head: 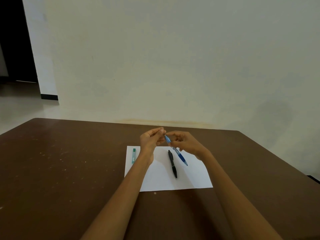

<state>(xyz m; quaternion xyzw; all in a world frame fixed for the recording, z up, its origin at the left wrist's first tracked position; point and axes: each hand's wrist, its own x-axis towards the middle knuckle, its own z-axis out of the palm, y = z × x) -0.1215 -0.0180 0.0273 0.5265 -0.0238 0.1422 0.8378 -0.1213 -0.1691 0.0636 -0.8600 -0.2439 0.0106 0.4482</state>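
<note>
Blue pencil is where this could go wrong: push crooked at the far end and I'd guess something tiny snaps or drops onto the paper. It's up in the air, slanted, tip toward you. Your right hand pinches its middle and your left hand pinches the far end. Black pen lies just left, green tube further left.

No wording you could read anywhere on the table.
The green lead case on your sheet of paper carried pale marks near its lower end, too small to make out; the blue mechanical pencil you held and the black pen showed no legible print or brand.
</note>
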